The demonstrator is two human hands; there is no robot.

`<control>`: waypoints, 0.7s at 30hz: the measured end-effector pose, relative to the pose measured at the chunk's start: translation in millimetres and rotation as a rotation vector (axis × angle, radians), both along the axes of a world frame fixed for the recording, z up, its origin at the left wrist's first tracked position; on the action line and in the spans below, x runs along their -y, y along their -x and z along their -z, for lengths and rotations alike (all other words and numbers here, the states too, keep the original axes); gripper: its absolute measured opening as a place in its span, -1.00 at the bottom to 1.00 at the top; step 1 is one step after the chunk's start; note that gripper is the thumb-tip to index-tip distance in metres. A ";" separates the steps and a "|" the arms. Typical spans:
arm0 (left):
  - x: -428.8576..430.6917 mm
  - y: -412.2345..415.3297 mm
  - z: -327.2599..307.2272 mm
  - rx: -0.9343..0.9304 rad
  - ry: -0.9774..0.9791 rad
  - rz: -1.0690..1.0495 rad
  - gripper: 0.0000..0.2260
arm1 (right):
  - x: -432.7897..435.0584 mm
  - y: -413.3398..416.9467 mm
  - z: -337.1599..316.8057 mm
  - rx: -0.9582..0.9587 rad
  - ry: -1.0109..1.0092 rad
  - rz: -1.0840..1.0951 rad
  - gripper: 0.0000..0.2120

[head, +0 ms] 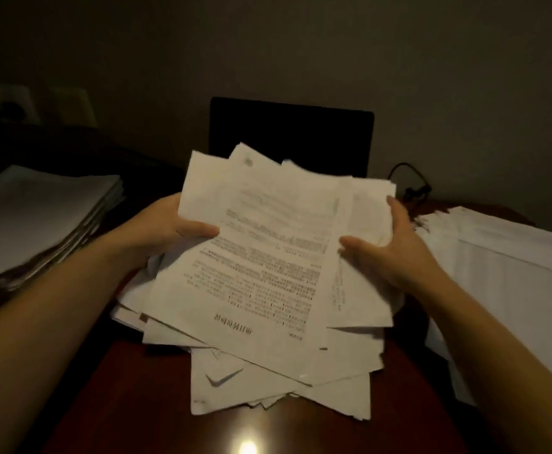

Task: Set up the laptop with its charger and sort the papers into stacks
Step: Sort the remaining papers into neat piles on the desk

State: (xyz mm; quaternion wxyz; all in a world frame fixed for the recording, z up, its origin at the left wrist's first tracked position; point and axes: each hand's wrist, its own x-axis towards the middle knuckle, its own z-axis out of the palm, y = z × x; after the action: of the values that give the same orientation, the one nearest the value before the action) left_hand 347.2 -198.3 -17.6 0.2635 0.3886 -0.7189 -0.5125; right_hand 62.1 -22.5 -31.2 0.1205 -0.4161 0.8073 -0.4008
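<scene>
A messy bundle of printed papers (268,257) is lifted at its far end above a loose heap of sheets (268,388) on the reddish-brown desk (130,404). My left hand (173,227) grips the bundle's left edge, thumb on top. My right hand (389,247) holds the right side, thumb over the sheets and fingers along the edge. Behind the papers stands the open laptop (291,136) with a dark screen; its keyboard is hidden. A black charger cable (412,181) loops at the laptop's right.
A thick stack of papers (38,221) lies at the left of the desk. Another spread of white sheets (503,276) covers the right side. A wall rises close behind the laptop. A lamp glare (247,448) shines on the desk's near edge.
</scene>
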 end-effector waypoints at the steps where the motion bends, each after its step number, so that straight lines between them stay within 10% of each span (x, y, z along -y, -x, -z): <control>1: 1.7 -2.9 14.7 0.038 0.060 -0.060 -0.64 | 6.3 -7.3 16.3 -0.188 -0.138 0.007 -0.07; 9: 12.2 -0.6 42.6 0.350 0.467 -0.181 -0.18 | 18.3 -9.7 36.4 -0.558 -0.389 0.086 -0.17; 15: 7.9 1.6 43.3 0.755 0.599 -0.053 -0.41 | 19.1 -14.1 33.4 -0.630 -0.348 0.094 -0.30; 21: -2.9 -3.3 30.6 0.730 0.620 -0.056 -0.62 | 18.7 -22.3 22.5 -0.322 -0.189 -0.009 -0.46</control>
State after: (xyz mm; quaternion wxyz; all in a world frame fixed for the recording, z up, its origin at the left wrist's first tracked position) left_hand 350.5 -195.4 -48.2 0.1111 0.4657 -0.8726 -0.0969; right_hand 84.4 -41.2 -53.7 0.0301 -0.4654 0.8483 -0.2507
